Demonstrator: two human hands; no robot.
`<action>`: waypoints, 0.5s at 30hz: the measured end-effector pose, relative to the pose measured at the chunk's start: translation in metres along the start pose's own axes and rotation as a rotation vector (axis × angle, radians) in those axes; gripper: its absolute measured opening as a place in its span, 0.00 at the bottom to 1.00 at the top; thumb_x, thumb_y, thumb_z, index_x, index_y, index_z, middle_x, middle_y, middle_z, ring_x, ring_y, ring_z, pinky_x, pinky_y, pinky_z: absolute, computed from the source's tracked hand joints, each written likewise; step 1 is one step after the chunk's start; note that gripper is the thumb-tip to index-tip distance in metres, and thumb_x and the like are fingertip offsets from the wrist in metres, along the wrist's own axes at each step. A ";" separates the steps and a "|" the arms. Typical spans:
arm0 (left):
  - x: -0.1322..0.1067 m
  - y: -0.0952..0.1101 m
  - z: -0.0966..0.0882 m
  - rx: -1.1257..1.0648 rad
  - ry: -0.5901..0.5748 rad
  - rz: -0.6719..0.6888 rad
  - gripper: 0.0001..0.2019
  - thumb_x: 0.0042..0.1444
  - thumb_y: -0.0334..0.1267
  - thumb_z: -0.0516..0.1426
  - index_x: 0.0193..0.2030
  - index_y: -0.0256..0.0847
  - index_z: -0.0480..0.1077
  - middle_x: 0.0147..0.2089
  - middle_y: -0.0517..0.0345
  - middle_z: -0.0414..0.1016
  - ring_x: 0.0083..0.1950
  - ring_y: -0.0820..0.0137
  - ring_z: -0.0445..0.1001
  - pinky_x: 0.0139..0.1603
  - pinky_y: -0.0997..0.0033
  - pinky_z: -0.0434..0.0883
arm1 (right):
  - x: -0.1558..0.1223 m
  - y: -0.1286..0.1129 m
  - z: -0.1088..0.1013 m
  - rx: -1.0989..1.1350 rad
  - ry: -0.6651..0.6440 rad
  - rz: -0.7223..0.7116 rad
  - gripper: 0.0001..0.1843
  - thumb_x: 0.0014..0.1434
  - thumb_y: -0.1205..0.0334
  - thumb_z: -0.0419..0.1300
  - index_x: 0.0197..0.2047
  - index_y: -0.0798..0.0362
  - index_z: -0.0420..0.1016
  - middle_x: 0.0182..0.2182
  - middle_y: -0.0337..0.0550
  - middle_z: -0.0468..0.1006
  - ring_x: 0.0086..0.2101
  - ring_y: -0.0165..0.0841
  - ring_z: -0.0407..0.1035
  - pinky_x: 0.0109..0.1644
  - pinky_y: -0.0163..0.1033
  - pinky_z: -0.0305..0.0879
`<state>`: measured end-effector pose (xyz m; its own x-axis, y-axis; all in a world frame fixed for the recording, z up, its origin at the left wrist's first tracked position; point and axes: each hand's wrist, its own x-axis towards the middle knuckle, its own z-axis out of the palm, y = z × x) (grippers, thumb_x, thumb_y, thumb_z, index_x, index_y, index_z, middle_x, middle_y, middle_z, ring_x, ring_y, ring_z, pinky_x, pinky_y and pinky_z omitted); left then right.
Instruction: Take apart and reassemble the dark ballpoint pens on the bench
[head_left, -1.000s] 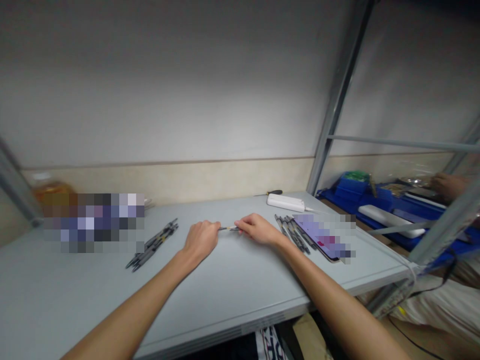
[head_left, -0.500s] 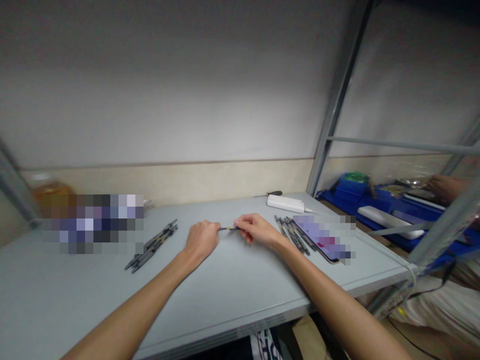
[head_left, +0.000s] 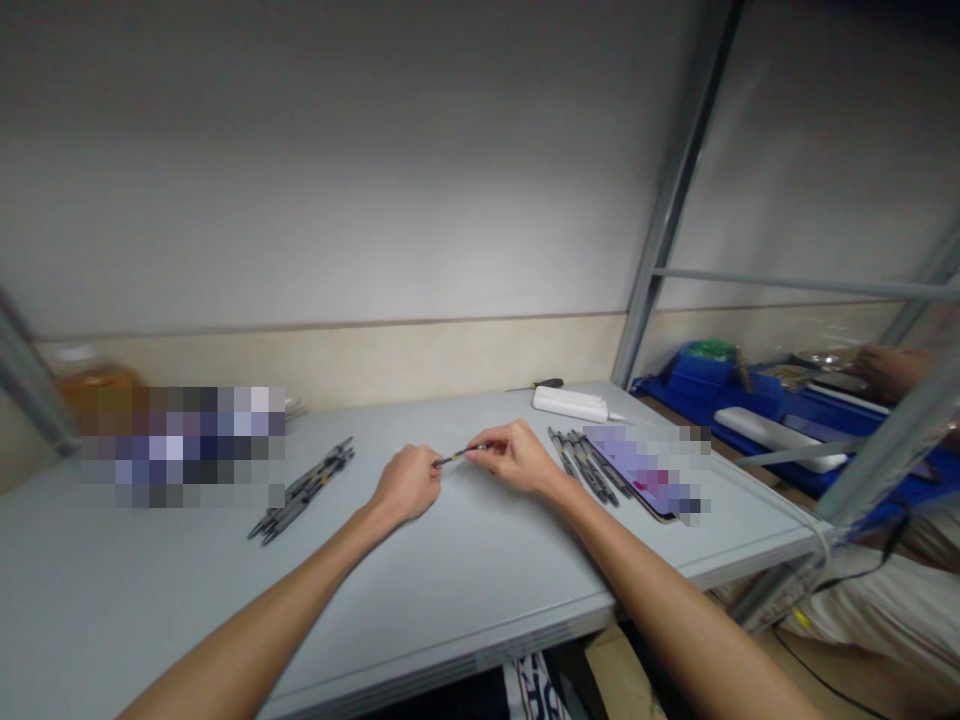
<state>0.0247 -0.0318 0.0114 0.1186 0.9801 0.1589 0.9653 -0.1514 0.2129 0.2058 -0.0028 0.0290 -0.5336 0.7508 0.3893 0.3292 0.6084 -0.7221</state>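
Observation:
Between my two hands a slim dark pen (head_left: 453,458) with a yellowish band is held just above the table. My left hand (head_left: 410,482) is closed round its left end, which the fingers hide. Thumb and fingertips of my right hand (head_left: 514,456) pinch the pen near its right end, whose tip shows past them. A bundle of similar grey-black pens (head_left: 306,492) lies slanted on the table, left of my left hand. Several more pens (head_left: 585,466) lie side by side to the right of my right hand, next to a phone-like flat thing (head_left: 637,470) with a blurred-out screen.
A white power strip (head_left: 570,404) and a screwdriver (head_left: 551,384) lie at the back of the grey table (head_left: 450,620). Pixelated items and a jar (head_left: 97,390) stand at the left. Past a metal post (head_left: 660,240), another person's hand (head_left: 896,368) is over a blue surface.
The pen has tilted, its right end now higher. My right hand has risen slightly and its fingers grip the pen differently, showing more of that end. My left hand stays nearly in place.

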 end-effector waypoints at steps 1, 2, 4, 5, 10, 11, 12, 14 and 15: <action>-0.001 0.001 0.000 0.010 0.006 -0.001 0.12 0.46 0.28 0.48 0.23 0.37 0.72 0.24 0.48 0.74 0.23 0.68 0.69 0.24 0.72 0.52 | 0.000 0.000 -0.001 -0.005 -0.003 0.004 0.12 0.51 0.58 0.59 0.31 0.58 0.78 0.14 0.36 0.67 0.18 0.25 0.58 0.23 0.30 0.53; -0.002 0.002 0.000 0.016 0.008 -0.005 0.12 0.46 0.28 0.48 0.24 0.38 0.72 0.24 0.47 0.74 0.24 0.68 0.70 0.24 0.72 0.52 | 0.000 0.000 -0.001 -0.003 -0.006 0.013 0.12 0.51 0.57 0.59 0.31 0.58 0.78 0.14 0.36 0.67 0.18 0.25 0.57 0.23 0.30 0.52; -0.003 0.004 0.000 0.014 0.003 -0.021 0.12 0.47 0.28 0.48 0.23 0.38 0.72 0.25 0.47 0.75 0.25 0.68 0.71 0.24 0.72 0.51 | 0.000 0.001 -0.002 0.027 -0.016 0.040 0.13 0.50 0.57 0.59 0.31 0.58 0.78 0.13 0.36 0.66 0.18 0.25 0.57 0.23 0.30 0.52; -0.003 0.005 0.000 0.005 0.004 -0.027 0.11 0.47 0.28 0.48 0.23 0.38 0.72 0.25 0.48 0.75 0.25 0.68 0.70 0.24 0.72 0.51 | 0.000 0.001 -0.002 0.056 -0.021 0.058 0.13 0.50 0.56 0.59 0.30 0.58 0.78 0.13 0.36 0.66 0.17 0.25 0.57 0.23 0.31 0.52; -0.001 0.006 0.005 -0.146 0.068 0.011 0.10 0.45 0.27 0.48 0.20 0.37 0.67 0.19 0.57 0.68 0.22 0.73 0.64 0.24 0.73 0.51 | 0.003 -0.001 -0.001 0.262 0.030 0.136 0.14 0.46 0.54 0.62 0.30 0.58 0.77 0.13 0.34 0.64 0.17 0.24 0.55 0.21 0.31 0.51; -0.001 0.006 0.005 -0.205 0.087 0.037 0.09 0.45 0.27 0.48 0.20 0.37 0.66 0.18 0.59 0.65 0.21 0.74 0.61 0.24 0.73 0.50 | 0.004 -0.001 -0.001 0.307 0.047 0.134 0.15 0.45 0.54 0.63 0.31 0.58 0.77 0.13 0.34 0.64 0.17 0.24 0.55 0.22 0.31 0.51; 0.000 0.007 0.006 -0.274 0.101 0.068 0.08 0.45 0.28 0.48 0.20 0.38 0.65 0.17 0.62 0.62 0.20 0.75 0.60 0.23 0.74 0.50 | 0.005 -0.001 0.000 0.353 0.070 0.125 0.15 0.45 0.54 0.63 0.31 0.58 0.77 0.14 0.34 0.65 0.18 0.24 0.56 0.22 0.31 0.52; -0.001 0.008 0.005 -0.422 0.099 0.133 0.04 0.46 0.31 0.49 0.25 0.39 0.64 0.18 0.66 0.59 0.21 0.75 0.58 0.23 0.76 0.52 | 0.007 0.001 0.000 0.451 0.143 0.101 0.15 0.45 0.53 0.62 0.30 0.58 0.75 0.19 0.37 0.68 0.21 0.25 0.59 0.25 0.31 0.56; -0.002 0.009 0.005 -0.488 0.086 0.162 0.03 0.47 0.34 0.51 0.29 0.39 0.64 0.19 0.67 0.59 0.21 0.75 0.58 0.24 0.77 0.53 | 0.009 0.002 -0.001 0.501 0.192 0.096 0.15 0.45 0.52 0.62 0.29 0.57 0.74 0.22 0.39 0.70 0.23 0.26 0.61 0.27 0.32 0.58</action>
<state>0.0344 -0.0341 0.0083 0.2179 0.9284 0.3010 0.7127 -0.3621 0.6008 0.2025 0.0052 0.0311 -0.3519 0.8588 0.3723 -0.0678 0.3733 -0.9252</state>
